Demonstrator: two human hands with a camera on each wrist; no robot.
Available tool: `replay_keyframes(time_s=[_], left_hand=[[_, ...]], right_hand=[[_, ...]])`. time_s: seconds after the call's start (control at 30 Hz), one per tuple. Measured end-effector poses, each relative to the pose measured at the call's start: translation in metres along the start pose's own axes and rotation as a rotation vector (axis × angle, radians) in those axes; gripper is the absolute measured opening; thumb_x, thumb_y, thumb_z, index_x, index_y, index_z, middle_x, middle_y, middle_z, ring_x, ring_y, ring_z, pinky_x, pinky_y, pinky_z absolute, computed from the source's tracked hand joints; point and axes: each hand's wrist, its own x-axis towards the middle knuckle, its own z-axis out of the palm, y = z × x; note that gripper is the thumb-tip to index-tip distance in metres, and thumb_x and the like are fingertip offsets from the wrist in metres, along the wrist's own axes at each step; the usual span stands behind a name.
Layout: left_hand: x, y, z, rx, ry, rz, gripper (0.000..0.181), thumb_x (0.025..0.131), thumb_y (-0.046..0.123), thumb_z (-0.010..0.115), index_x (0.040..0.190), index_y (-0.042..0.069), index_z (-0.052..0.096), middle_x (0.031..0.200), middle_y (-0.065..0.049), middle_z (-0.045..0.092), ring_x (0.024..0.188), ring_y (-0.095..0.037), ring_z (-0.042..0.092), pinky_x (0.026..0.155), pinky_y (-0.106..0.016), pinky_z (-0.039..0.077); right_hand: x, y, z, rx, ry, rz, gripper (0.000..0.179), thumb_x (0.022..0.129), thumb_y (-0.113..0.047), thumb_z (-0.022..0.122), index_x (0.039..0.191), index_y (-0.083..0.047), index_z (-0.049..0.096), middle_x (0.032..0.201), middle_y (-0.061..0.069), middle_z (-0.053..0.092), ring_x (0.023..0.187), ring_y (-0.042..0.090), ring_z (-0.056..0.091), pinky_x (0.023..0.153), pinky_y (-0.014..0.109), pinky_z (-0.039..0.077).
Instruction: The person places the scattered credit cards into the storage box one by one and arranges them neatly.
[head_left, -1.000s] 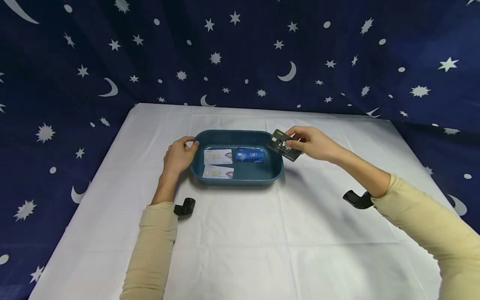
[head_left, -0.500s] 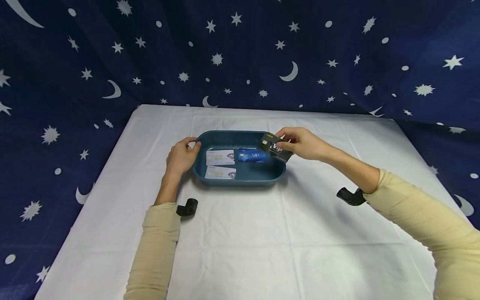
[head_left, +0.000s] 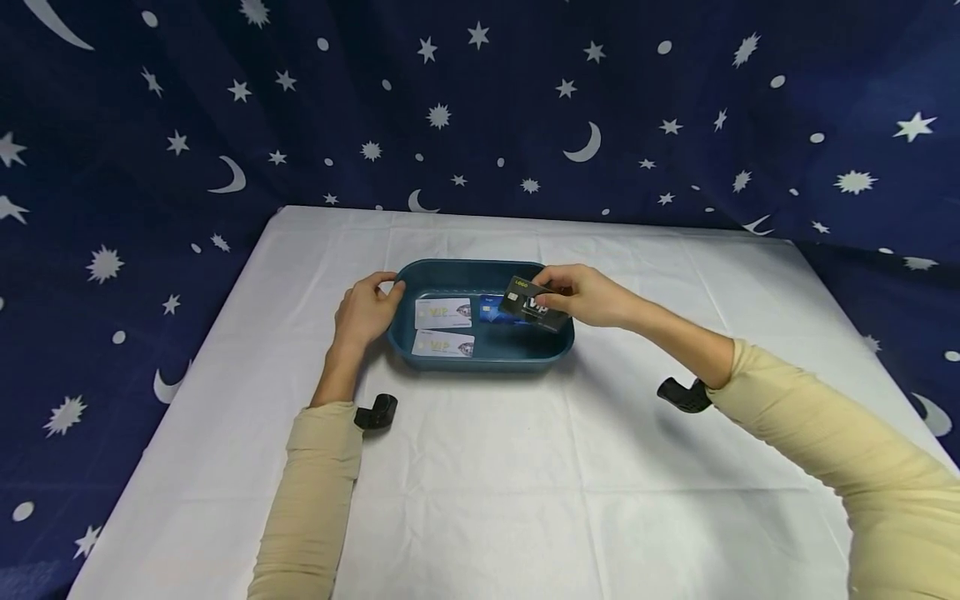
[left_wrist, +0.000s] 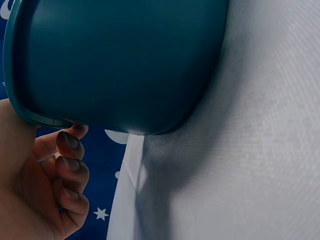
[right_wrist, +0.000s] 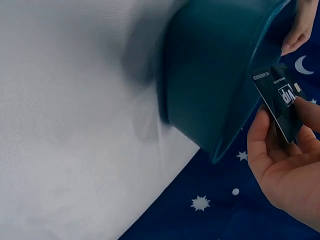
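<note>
My right hand [head_left: 581, 296] pinches a black VIP card [head_left: 534, 305] between thumb and fingers, tilted over the right end of a teal plastic basin [head_left: 480, 365]. In the right wrist view the black card [right_wrist: 280, 97] shows its chip and lettering above the basin's rim. Inside the basin, a blue VIP card [head_left: 493, 310] lies partly hidden beneath the held one. Two white VIP cards, an upper white card [head_left: 442, 313] and a lower white card [head_left: 442, 343], lie at the left. My left hand [head_left: 366, 311] grips the basin's left rim with its thumb and fingers [left_wrist: 70, 145].
The basin stands on a table with a white cloth [head_left: 480, 483]. A dark blue curtain [head_left: 495, 100] with stars and moons hangs behind it. Black wrist-camera mounts, the left mount [head_left: 377, 412] and right mount [head_left: 684, 395], stick out from the sleeves.
My right hand has moved left and slightly down with the black card, from beside the basin's right rim to over its inside, covering part of the blue card. The left hand keeps its place.
</note>
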Motion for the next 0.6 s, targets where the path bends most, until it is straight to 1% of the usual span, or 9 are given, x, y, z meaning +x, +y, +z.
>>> replay_keyframes(time_s=[0.17,0.33,0.47,0.6], left_hand=[[0.001,0.0,0.0,0.005,0.009,0.0,0.04,0.097,0.031,0.054,0.128,0.006,0.06,0.068,-0.005,0.054,0.055,-0.018,0.046,0.051,-0.031,0.034],[0.0,0.001,0.0,0.007,0.001,-0.01,0.04,0.097,0.031,0.054,0.128,0.006,0.06,0.069,-0.005,0.056,0.054,-0.017,0.047,0.052,-0.032,0.035],[0.0,0.002,-0.001,0.009,-0.006,-0.009,0.04,0.097,0.031,0.054,0.129,0.006,0.059,0.069,-0.005,0.056,0.054,-0.017,0.047,0.052,-0.032,0.036],[0.0,0.002,-0.001,0.009,-0.009,-0.007,0.04,0.097,0.031,0.054,0.129,0.006,0.06,0.069,-0.004,0.055,0.054,-0.017,0.047,0.052,-0.032,0.036]], right_hand=[[0.005,0.002,0.007,-0.025,-0.033,-0.005,0.016,0.095,-0.005,0.057,0.109,-0.001,0.063,0.083,0.008,0.062,0.07,0.021,0.05,0.063,0.031,0.04],[0.009,0.0,0.014,-0.086,-0.08,-0.014,0.018,0.096,-0.007,0.057,0.112,-0.001,0.062,0.079,0.007,0.058,0.064,0.018,0.045,0.062,0.033,0.037],[0.013,-0.002,0.018,-0.132,-0.116,-0.035,0.02,0.096,-0.007,0.057,0.113,0.0,0.062,0.081,0.007,0.059,0.064,0.017,0.046,0.063,0.033,0.039],[0.016,-0.002,0.023,-0.16,-0.161,-0.032,0.02,0.096,-0.007,0.056,0.114,0.001,0.062,0.077,0.007,0.059,0.06,0.015,0.046,0.061,0.032,0.039]])
